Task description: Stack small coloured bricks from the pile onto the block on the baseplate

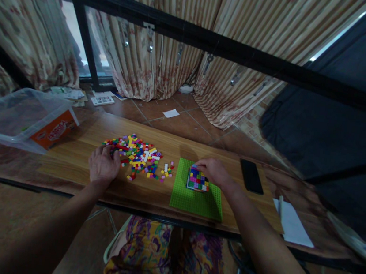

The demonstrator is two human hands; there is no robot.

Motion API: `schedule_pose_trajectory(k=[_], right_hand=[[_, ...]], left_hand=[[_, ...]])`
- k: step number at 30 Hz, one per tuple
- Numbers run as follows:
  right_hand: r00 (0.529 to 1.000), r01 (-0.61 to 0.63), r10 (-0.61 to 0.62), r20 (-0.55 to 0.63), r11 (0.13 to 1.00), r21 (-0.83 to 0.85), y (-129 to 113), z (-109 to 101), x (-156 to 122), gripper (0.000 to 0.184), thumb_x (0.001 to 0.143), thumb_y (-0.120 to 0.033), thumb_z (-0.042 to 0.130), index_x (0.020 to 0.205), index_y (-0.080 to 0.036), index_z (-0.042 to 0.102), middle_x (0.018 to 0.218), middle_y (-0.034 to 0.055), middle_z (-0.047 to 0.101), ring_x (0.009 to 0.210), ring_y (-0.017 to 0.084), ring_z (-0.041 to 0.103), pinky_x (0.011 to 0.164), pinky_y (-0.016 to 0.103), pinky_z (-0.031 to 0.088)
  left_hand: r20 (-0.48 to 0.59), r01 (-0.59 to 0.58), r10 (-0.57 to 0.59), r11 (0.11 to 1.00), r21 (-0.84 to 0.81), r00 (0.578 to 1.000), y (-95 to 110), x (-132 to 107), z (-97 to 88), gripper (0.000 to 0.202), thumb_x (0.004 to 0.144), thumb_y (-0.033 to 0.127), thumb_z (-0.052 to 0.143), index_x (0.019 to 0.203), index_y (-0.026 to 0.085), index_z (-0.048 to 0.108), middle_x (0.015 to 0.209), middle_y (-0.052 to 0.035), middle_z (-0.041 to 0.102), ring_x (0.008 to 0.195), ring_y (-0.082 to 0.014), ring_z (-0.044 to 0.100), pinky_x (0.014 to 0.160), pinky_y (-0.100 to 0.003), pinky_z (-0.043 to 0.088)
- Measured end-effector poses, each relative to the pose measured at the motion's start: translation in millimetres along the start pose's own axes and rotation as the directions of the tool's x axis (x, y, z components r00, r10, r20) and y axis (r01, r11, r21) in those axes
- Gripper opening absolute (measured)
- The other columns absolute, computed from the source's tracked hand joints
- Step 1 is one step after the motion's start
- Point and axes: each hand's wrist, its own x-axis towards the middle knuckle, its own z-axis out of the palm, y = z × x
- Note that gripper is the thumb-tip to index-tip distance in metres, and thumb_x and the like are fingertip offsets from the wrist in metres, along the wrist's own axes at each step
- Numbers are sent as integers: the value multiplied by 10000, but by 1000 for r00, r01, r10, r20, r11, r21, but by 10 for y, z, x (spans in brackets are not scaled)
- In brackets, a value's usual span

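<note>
A green baseplate (195, 198) lies on the wooden table (77, 155) in front of me. On its far half stands a small block of many-coloured bricks (197, 181). My right hand (214, 171) rests on the far edge of that block, fingers curled down onto it. A loose pile of small coloured bricks (139, 154) is spread left of the plate. My left hand (102, 165) sits at the pile's left edge, fingers bent down among the bricks; whether it holds one is hidden.
A clear plastic tub (15, 118) with an orange box stands at the table's far left. A black phone (251, 175) lies right of the plate, a white paper with a pen (291, 221) further right. Curtains and tiled floor lie beyond.
</note>
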Motion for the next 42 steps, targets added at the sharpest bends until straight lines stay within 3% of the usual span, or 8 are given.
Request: schedule_pose_trajectory(k=[17,21,24,26,29,33,38,42], right_hand=[[997,56,-59,50,997,49,9,-51,38,182,881,-206,608,899,-228,788,935,32,790,866,177,718,794,254,492],[984,-5,40,-174,980,199,103,-112,-44,226,900,-248,565,1006,-237,764,1066,44,773,994,207,708,898,323,514],[894,-64,204,-400,939,338,166,-150,-159,257,907,-312,541,997,-210,760,1035,73,775,977,238,712,901,373,530],[837,-67,292,-464,895,441,143,-117,-266,285,899,-369,551,964,-184,758,987,93,778,927,250,719,866,384,547],[817,-55,359,-451,827,560,-39,60,-457,315,883,-449,582,946,-191,750,954,87,780,893,250,723,840,386,561],[858,-44,360,-366,762,647,-475,430,-684,306,911,-457,561,1019,-232,739,1026,73,773,934,244,727,863,389,565],[935,27,195,-297,794,607,-995,794,-743,245,939,-371,526,1004,-285,745,1019,40,775,945,229,727,864,368,566],[958,96,90,-272,794,601,-1254,929,-595,241,952,-322,508,1003,-287,741,1067,27,764,989,211,717,881,339,548]], left_hand=[[-22,-28,29,999,14,999,-36,14,27,456,890,387,426,1185,112,640,1275,-227,600,1193,-377,534,1017,-543,412],[-20,-30,30,999,17,999,-28,11,21,459,893,386,420,1185,111,643,1262,-216,608,1191,-375,531,1019,-528,409],[-16,-12,13,999,30,1000,-20,13,19,468,894,385,418,1202,108,636,1256,-209,606,1188,-363,531,1024,-512,404],[-17,-1,2,999,39,1000,-22,15,25,467,898,383,416,1206,109,635,1264,-202,602,1192,-353,528,1030,-503,398],[-16,-9,10,999,49,1000,-30,14,33,457,911,365,404,1211,109,635,1271,-199,603,1194,-344,527,1035,-491,393],[4,-11,11,998,58,1000,-28,2,25,430,922,283,380,1232,111,625,1279,-194,606,1192,-323,532,1038,-471,388],[14,4,-4,998,65,1000,-39,-5,24,407,903,174,402,1238,133,631,1260,-174,627,1183,-305,548,1013,-447,411],[32,-12,10,998,63,999,-79,-5,40,384,890,132,421,1192,178,654,1220,-134,651,1155,-280,567,989,-417,426]])
